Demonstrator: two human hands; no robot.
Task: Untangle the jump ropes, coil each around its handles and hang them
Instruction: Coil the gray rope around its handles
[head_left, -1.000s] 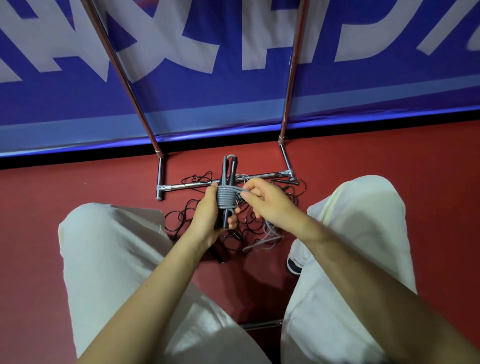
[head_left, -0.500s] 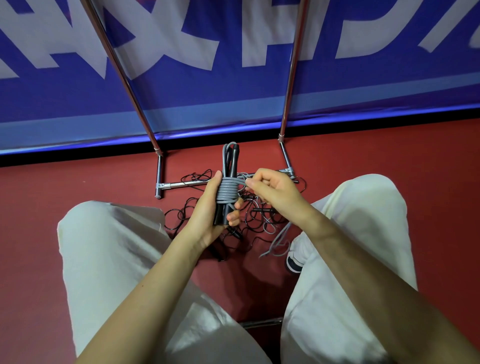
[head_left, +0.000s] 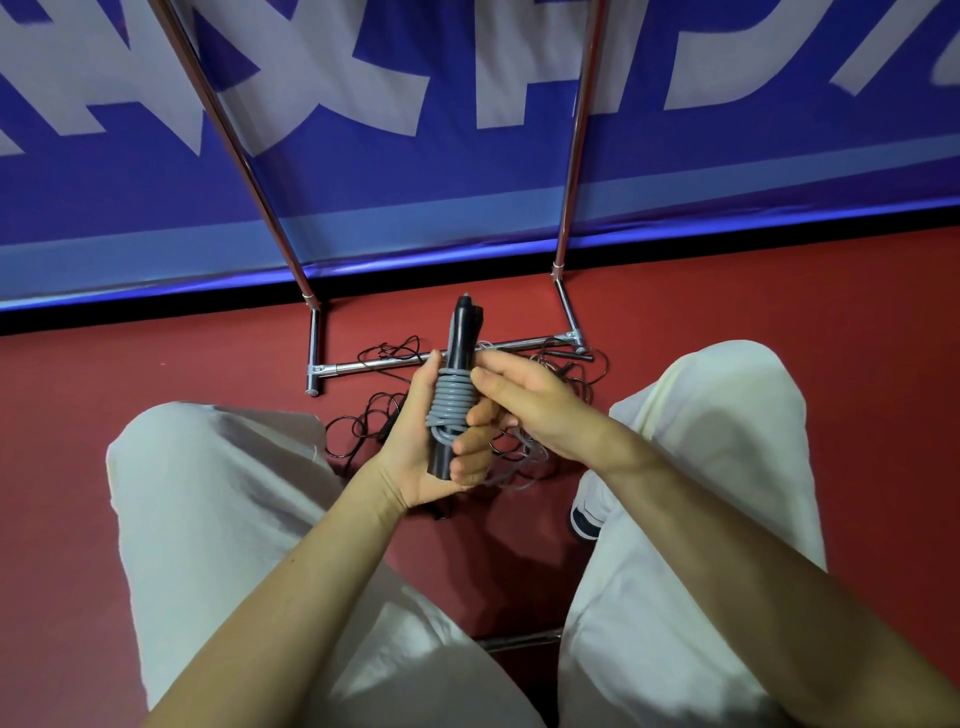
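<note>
Red floor (head_left: 156, 374), blue banner (head_left: 415, 171) across upper frame, rack (head_left: 415, 361) at its foot. Centre frame: left hand (head_left: 415, 441) clamped on handles (head_left: 460, 353) wrapped with grey rope (head_left: 451, 402); right hand (head_left: 524, 400) pinching rope. Black ropes (head_left: 374, 421) tangled below.

1. The handles (head_left: 458, 364) stand upright between the left hand (head_left: 415, 441) and the right hand (head_left: 524, 405).
2. The rope (head_left: 451, 408) is coiled around the handles.
3. A rope tangle (head_left: 374, 421) lies on the floor (head_left: 156, 374) behind the hands, at the rack (head_left: 415, 359) base.
4. The banner (head_left: 415, 197) stands behind the rack.
</note>
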